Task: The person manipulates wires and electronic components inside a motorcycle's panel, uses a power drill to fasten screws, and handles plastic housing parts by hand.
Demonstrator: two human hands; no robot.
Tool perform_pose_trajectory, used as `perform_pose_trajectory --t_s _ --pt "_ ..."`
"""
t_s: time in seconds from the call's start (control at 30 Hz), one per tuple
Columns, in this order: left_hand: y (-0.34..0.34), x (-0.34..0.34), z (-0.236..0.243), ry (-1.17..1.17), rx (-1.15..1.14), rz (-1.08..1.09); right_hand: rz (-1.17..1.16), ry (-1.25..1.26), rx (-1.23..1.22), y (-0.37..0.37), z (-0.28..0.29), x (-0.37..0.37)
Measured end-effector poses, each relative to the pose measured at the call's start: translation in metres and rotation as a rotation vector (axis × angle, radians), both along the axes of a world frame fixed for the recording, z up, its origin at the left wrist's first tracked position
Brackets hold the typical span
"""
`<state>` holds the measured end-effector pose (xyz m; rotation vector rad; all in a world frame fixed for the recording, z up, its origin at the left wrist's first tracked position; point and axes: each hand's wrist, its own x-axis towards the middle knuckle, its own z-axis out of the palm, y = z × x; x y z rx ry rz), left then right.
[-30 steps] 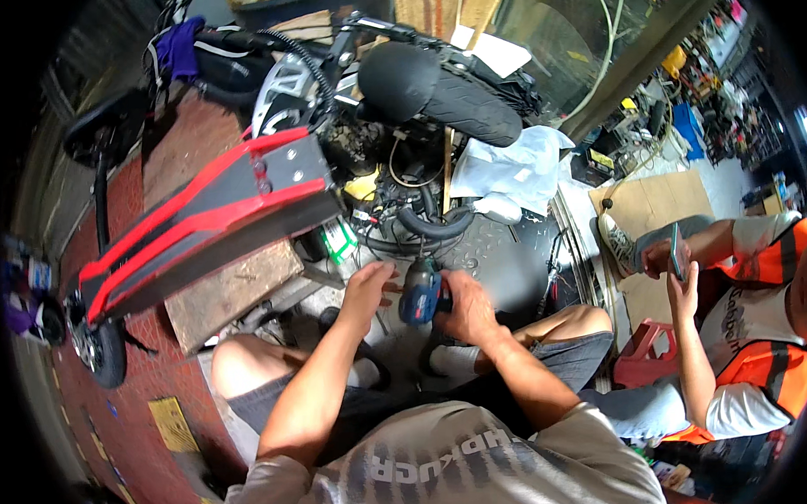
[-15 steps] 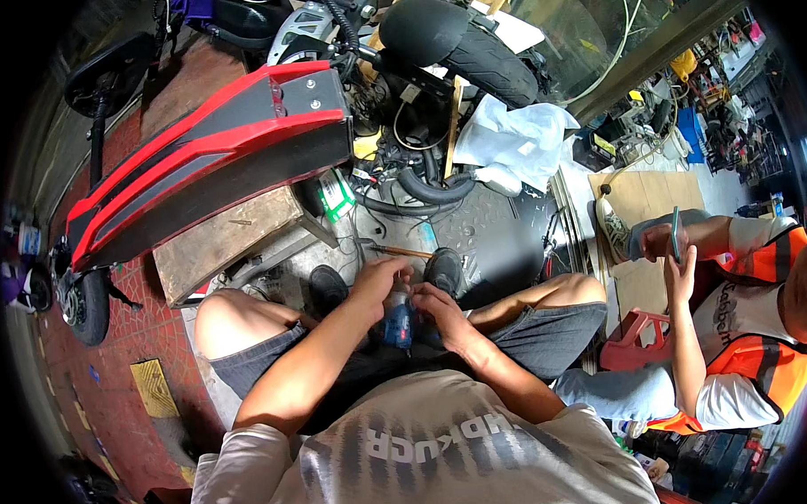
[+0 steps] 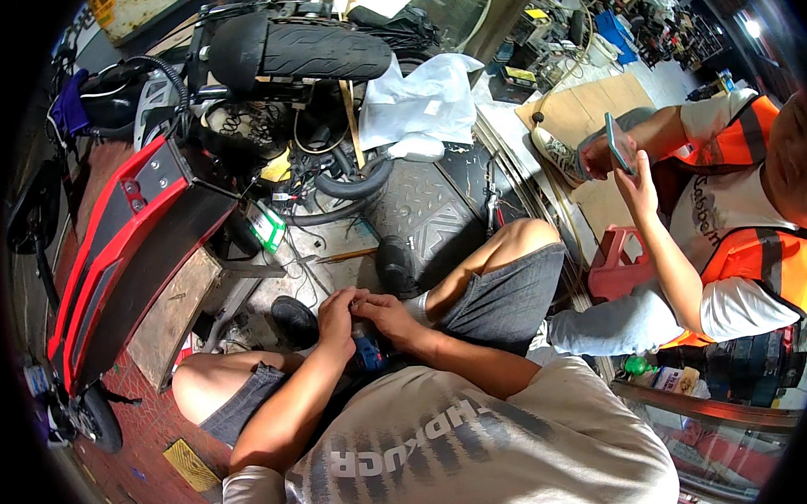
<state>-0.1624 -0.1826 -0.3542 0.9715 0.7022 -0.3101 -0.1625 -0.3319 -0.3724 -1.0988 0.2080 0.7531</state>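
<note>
Close together between my knees, my left hand [image 3: 336, 316] and my right hand [image 3: 388, 313] meet at the fingertips. Both have curled fingers that look pinched on something small, which the fingers hide. Just below them, near my lap, is a blue, drill-like power tool [image 3: 368, 354]. My hands and wrists cover much of it, and I cannot tell whether either hand touches it. Beyond my hands, a brown stick-like handle [image 3: 348, 254] lies on the floor between my shoes.
To the left, a red and black scooter body panel [image 3: 124, 253] leans over a wooden bench [image 3: 176, 304]. Ahead are a black tyre [image 3: 325, 52], cables, a black hose [image 3: 352, 184] and a white plastic bag [image 3: 420, 100]. On the right, a person in an orange vest [image 3: 746, 258] holds a phone [image 3: 620, 144].
My view has turned to the right, so the scene sits further left. My hands have come closer together, fingertips meeting above the blue tool; more of the tool is hidden.
</note>
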Motion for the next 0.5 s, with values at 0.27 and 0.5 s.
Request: perform_pose_trajectory --t_s 0.27,0.5 --pt "0.004 0.015 0.008 -0.086 0.028 -0.054 -0.064 0.072 0.104 0.009 -0.003 0.002" --pt "0.016 0.029 0.0 0.025 0.065 -0.027 -0.027 0.1 0.018 0.011 0.019 0.005"
